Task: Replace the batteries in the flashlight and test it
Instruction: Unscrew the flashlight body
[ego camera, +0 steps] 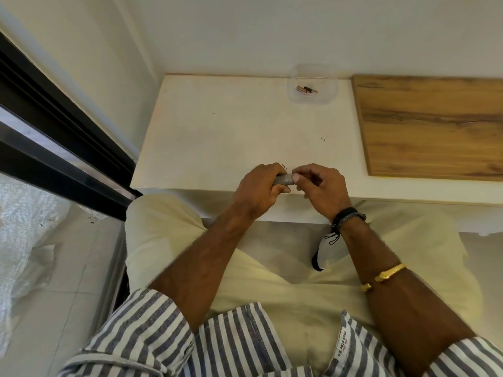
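While left hand [257, 190] grips flashlight [284, 180], shirt label [343, 342] reads U.S. POLO ASSN

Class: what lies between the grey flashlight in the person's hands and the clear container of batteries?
In the head view, only bare white tabletop with a few tiny dark specks lies between flashlight and container.

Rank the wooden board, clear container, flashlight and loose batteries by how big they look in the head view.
1. wooden board
2. clear container
3. flashlight and batteries: unranked; the left hand hides most of the flashlight, which is also nearer.
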`<action>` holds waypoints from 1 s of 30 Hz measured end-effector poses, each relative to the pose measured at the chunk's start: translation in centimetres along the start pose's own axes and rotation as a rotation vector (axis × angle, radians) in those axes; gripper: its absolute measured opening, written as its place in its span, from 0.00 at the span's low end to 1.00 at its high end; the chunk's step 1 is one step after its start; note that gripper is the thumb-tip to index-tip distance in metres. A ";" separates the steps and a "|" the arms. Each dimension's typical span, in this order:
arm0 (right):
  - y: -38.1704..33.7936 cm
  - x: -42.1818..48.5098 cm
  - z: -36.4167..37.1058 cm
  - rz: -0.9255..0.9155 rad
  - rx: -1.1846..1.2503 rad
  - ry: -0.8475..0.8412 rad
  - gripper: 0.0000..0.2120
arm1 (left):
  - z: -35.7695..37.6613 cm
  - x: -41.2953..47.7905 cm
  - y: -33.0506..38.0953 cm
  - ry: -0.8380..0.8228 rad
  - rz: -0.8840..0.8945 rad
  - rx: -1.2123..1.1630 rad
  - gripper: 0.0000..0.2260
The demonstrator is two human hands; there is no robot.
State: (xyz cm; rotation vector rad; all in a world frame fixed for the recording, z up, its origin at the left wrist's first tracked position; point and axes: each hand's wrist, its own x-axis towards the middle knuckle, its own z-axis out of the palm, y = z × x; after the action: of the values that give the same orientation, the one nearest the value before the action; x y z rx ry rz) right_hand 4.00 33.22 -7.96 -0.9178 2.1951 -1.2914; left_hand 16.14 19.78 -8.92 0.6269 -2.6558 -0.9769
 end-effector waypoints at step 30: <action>-0.5 0.3 -0.6 -0.131 0.057 -0.069 0.19 | -0.2 0.2 0.5 -0.057 -0.048 0.021 0.14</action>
State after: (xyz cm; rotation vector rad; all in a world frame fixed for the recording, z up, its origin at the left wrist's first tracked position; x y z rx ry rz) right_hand 3.56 33.25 -7.27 -1.0827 2.0646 -1.3532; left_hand 15.88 19.87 -8.44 0.6805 -2.7155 -0.9957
